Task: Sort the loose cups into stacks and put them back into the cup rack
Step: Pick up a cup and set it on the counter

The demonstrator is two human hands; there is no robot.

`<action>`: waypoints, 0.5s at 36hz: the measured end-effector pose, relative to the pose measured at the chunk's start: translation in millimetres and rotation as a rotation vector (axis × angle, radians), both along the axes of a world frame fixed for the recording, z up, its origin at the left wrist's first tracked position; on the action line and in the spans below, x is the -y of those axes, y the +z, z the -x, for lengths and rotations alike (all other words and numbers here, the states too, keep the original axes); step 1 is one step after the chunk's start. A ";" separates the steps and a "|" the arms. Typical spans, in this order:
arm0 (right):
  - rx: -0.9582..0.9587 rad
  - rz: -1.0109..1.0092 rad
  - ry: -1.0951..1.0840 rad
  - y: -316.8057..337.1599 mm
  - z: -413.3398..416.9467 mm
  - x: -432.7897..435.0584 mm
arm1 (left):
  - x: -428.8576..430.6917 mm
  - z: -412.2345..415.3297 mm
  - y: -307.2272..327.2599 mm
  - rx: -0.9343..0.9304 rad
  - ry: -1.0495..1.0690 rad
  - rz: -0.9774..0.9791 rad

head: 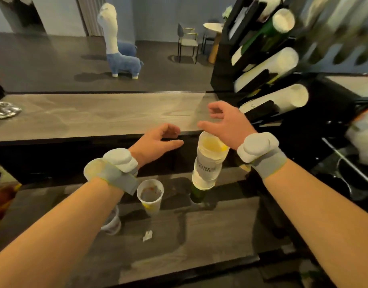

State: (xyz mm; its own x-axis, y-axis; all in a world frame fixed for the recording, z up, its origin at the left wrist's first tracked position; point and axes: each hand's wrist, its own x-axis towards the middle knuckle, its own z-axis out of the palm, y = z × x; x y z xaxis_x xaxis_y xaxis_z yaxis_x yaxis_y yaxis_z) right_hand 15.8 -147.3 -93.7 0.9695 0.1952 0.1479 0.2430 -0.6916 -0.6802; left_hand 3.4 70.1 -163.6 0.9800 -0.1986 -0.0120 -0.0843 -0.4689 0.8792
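A tall stack of cups point(208, 163), white and clear ones on a dark green base, stands on the lower counter in the middle. My right hand point(224, 124) hovers just above its top rim, fingers spread, holding nothing. My left hand point(158, 140) is open to the left of the stack, near the upper counter's edge. A single white cup point(151, 197) stands upright in front of my left wrist. A clear cup point(112, 222) is partly hidden under my left forearm. The black cup rack point(224, 80) at the right holds slanted stacks of white cups point(268, 65).
A raised wooden counter point(95, 115) runs across behind the hands, with a silver dish point(4, 110) at its left end. A small scrap of paper point(147, 235) lies on the lower counter. Dark equipment fills the right side. A blue llama figure point(120, 53) stands on the floor beyond.
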 end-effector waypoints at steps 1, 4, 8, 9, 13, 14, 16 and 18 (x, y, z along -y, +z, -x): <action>-0.011 -0.007 -0.025 -2.5 1.1 11.5 | 10.0 -2.0 -0.1 -0.010 -0.016 0.000; -0.100 -0.027 -0.053 -17.1 5.0 38.4 | 34.9 -3.9 -1.0 -0.060 -0.080 0.028; -0.247 -0.030 -0.016 -42.3 9.3 60.9 | 63.0 -9.0 -4.8 -0.133 -0.141 0.037; -0.270 -0.020 -0.009 -48.7 9.7 64.4 | 68.9 -10.6 -6.9 -0.135 -0.147 0.020; -0.294 -0.075 0.040 -67.8 11.1 68.3 | 80.1 -12.5 -13.6 -0.071 -0.134 -0.029; -0.281 -0.091 0.051 -71.8 11.0 69.1 | 80.8 -13.4 -14.6 -0.046 -0.123 -0.050; -0.250 -0.125 0.061 -78.3 10.3 68.4 | 79.3 -15.1 -15.4 -0.023 -0.113 -0.068; -0.233 -0.166 0.049 -82.6 8.7 69.0 | 79.7 -16.2 -15.6 -0.031 -0.121 -0.064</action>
